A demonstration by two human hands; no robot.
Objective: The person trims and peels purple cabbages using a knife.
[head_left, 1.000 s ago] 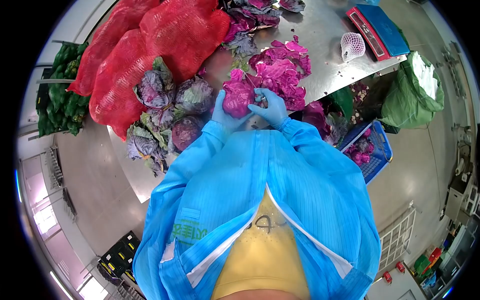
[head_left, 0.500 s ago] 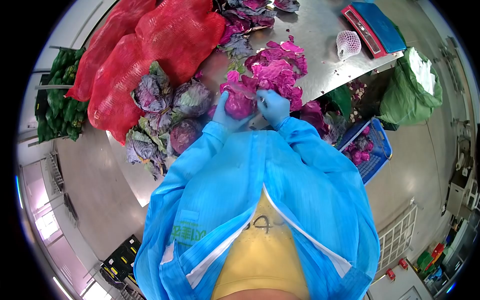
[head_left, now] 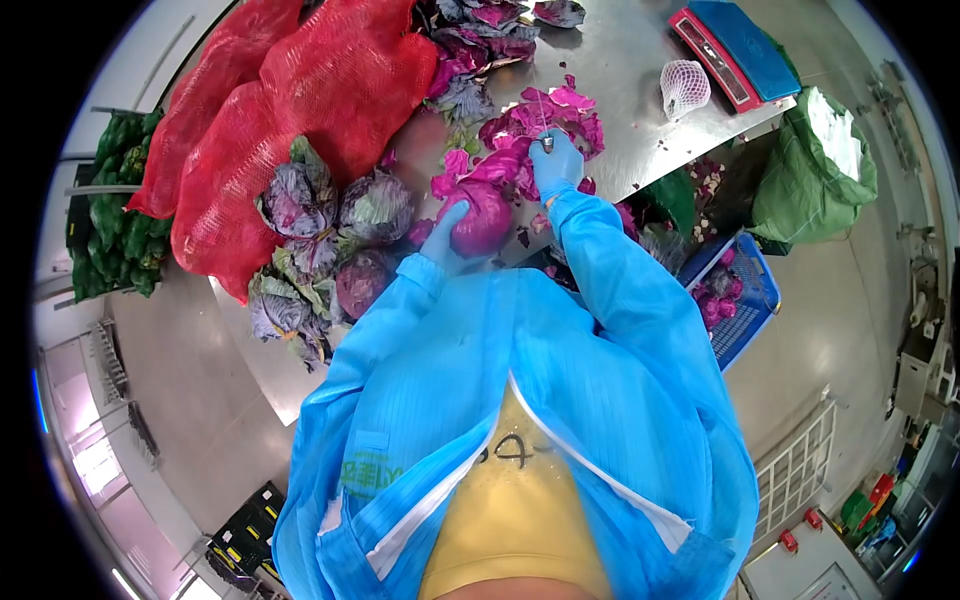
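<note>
A peeled red cabbage [head_left: 482, 222] rests near the table's front edge, bright purple and shiny. My left hand [head_left: 447, 238], in a blue glove, is wrapped round its left side. Farther forward and to the right, my gloved right hand [head_left: 558, 168] is closed on a knife [head_left: 541, 108]; the thin blade points away from me. Loose purple cabbage leaves [head_left: 515, 165] lie under and beside the knife. To the left sit several untrimmed red cabbages [head_left: 376, 207] with dull outer leaves.
Red mesh sacks [head_left: 320, 85] fill the table's left side. At the back right are a red and blue scale [head_left: 735, 55] and a white foam net [head_left: 685, 88]. Beyond the right edge are a blue basket [head_left: 750, 310] with purple pieces and a green bag [head_left: 815, 175].
My right hand has moved forward with the knife, away from the cabbage onto the loose leaves. My left hand stays on the cabbage, which now shows a smoother face.
</note>
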